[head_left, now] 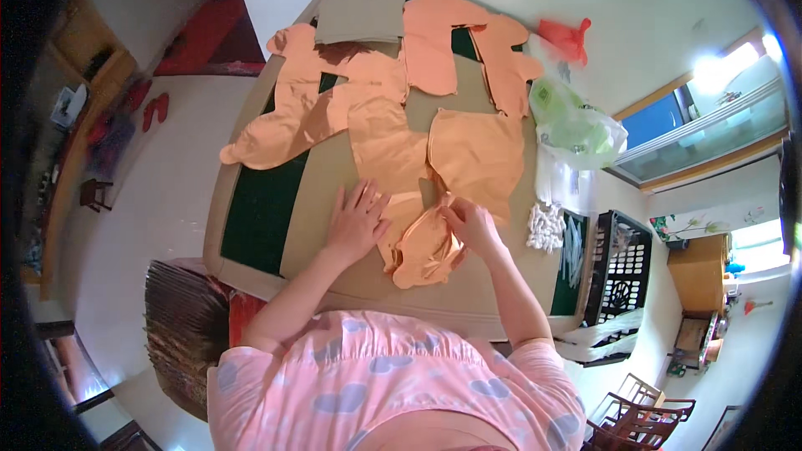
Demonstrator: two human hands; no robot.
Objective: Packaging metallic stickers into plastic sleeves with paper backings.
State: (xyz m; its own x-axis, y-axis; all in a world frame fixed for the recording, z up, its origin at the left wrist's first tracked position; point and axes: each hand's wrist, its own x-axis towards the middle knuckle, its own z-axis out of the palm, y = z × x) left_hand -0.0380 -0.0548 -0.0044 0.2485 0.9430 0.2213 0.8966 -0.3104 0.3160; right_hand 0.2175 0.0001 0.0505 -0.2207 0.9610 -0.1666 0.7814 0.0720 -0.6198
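The right hand (473,227) pinches a fold of orange foil (424,252) between thumb and fingertips, close to the table's near edge; the left hand (357,224) lies flat, fingers spread, at the foil's left side. Bare cardboard (316,209) leaves room left of that hand, with only a narrow strip before the near edge. The foil's bunched, rounded end points toward that edge, its long axis running roughly near to far. More foil pieces (480,150) spread toward the far edge; white cords (545,227) lie near the right edge.
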